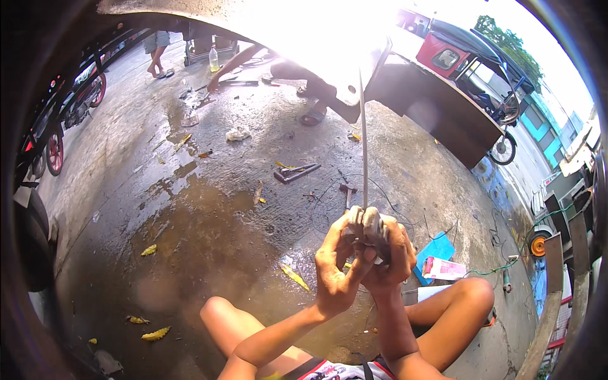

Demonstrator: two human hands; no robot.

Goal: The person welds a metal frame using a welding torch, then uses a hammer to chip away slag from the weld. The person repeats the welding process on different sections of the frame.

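Observation:
Both my hands are raised together above my bent legs. My left hand (339, 272) and my right hand (394, 256) are closed around a worn dark grey piece (373, 233), mostly hidden by the fingers, so its kind cannot be made out. A long thin metal rod (364, 145) rises nearly upright from between the fingertips. Its upper end runs up in front of a glaring bright panel (351, 88) with a round hole. Behind the hands, a hammer (348, 195) lies on the wet concrete.
An angled metal piece (297, 173) lies farther ahead among yellow leaves. Beside my right knee are a blue sheet (438, 252), a pink-and-white box (446, 269) and loose wire. Another person's foot (313, 117) shows under the panel. A red tricycle (446, 54) stands behind a brown board (437, 104).

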